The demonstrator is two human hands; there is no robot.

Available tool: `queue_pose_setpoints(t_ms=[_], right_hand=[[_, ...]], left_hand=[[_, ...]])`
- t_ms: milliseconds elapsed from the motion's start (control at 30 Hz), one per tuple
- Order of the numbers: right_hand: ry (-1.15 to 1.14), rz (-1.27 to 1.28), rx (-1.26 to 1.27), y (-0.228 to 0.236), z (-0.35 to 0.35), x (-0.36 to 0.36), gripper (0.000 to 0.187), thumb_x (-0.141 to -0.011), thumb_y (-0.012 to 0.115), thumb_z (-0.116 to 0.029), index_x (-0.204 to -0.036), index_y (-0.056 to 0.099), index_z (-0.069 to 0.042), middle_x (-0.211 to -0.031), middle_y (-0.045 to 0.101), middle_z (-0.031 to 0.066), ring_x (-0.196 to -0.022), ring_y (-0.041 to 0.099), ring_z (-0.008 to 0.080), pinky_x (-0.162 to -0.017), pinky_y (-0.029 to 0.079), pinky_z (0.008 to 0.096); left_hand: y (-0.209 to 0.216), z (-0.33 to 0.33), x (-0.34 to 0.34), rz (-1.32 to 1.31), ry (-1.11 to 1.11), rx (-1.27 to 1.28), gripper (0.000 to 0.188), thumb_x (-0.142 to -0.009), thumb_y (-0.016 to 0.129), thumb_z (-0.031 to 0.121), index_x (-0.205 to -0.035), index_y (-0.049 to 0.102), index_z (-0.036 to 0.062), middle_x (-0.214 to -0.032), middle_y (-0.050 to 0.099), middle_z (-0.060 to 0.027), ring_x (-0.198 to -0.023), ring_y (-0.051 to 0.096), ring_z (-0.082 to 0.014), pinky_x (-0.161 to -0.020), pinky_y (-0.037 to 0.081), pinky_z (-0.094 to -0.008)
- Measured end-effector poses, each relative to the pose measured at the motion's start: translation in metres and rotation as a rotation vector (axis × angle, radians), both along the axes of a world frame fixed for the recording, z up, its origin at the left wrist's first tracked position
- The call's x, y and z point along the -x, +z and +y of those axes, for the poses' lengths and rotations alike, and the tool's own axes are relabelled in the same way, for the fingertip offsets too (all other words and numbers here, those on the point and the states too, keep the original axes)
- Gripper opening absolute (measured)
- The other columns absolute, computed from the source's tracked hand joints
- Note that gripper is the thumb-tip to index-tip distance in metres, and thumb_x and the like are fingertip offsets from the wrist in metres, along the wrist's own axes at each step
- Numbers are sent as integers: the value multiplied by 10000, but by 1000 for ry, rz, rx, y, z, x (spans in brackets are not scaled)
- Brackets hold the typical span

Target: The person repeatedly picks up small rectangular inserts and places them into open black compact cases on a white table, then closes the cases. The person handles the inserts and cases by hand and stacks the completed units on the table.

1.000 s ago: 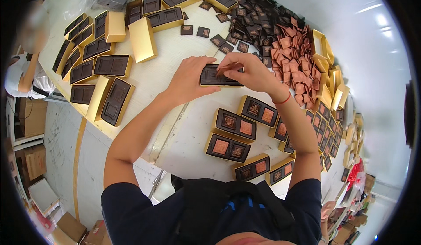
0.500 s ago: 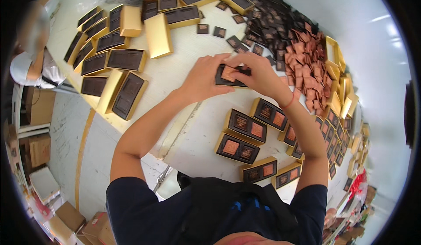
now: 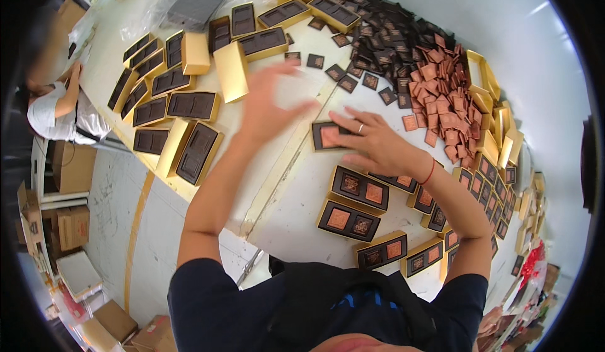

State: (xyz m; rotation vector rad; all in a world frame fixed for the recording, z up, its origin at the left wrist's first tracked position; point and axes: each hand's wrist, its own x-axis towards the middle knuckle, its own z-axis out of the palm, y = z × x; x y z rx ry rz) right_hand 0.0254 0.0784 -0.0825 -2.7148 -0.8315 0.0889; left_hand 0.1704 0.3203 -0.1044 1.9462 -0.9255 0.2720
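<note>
A gold box with a black two-well insert [image 3: 320, 143] lies on the table in front of me. A flat copper-coloured square piece [image 3: 330, 136] sits in its left well. My right hand [image 3: 381, 143], with a ring and a thin red wrist cord, is spread over the box's right part and hides it. Its fingers are apart and lie on or just above the box. To the left, my left hand [image 3: 268, 103] is raised and blurred, with spread fingers and nothing in them, close to a plain gold box lid [image 3: 231, 71].
Boxes with empty black inserts [image 3: 192, 104] stand at the left. Heaps of black square pieces [image 3: 384, 43] and copper square pieces [image 3: 450, 103] lie at the far right. Boxes holding one black and one copper piece [image 3: 359, 188] stand nearer me. Another person [image 3: 53, 112] is at the far left.
My left hand has let go of the box and swung left. My right hand's fingers have spread off the copper piece, which now lies in the left well. The box is slightly nearer me.
</note>
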Motion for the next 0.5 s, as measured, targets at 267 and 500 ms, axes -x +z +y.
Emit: queue_pose_setpoints(t_ms=[267, 500], right_hand=[[-412, -152, -288, -10, -23, -64, 306, -893, 701, -274, -1039, 703, -6, -1127, 649, 182, -1015, 632, 357, -878, 512, 420], [-389, -323, 36, -36, -28, -94, 183, -874, 683, -105, -1006, 665, 21, -865, 688, 139, -802, 669, 343, -733, 546, 397]], left_hand=[[-6, 43, -44, -196, 516, -437, 709, -744, 804, 142, -1378, 488, 113, -1432, 482, -144, -1271, 515, -360, -1018, 463, -461], [-4, 20, -32, 366, -32, -45, 560, -794, 622, 46, -1339, 499, 86, -1325, 553, -129, -1145, 597, -257, -904, 518, -345]])
